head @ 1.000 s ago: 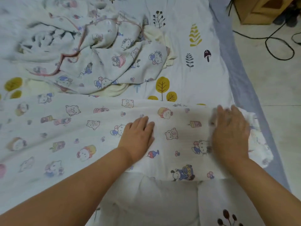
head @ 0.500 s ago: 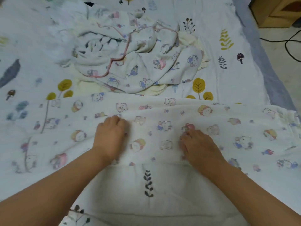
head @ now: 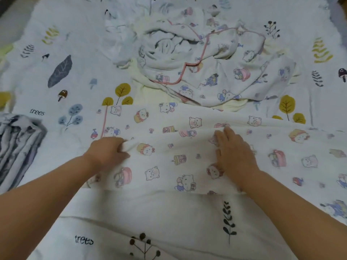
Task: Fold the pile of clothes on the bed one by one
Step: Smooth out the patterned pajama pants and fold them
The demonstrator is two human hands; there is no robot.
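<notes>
I count two hands, left (head: 108, 150) and right (head: 235, 153), one spread garment (head: 187, 147), one pile (head: 202, 66), one grey folded stack (head: 17, 147), one bedsheet (head: 150, 222).

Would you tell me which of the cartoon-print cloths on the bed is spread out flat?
The near cloth under both hands, spread flat across the bed; the other cartoon-print cloth lies crumpled in the pile behind it.

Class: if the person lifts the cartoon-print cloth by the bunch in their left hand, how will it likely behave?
Probably floppy: the cartoon-print cloth bunches softly where the left hand grips it. Likely light and drapey, since it lies thin and rippled beside the flat right hand.
</notes>
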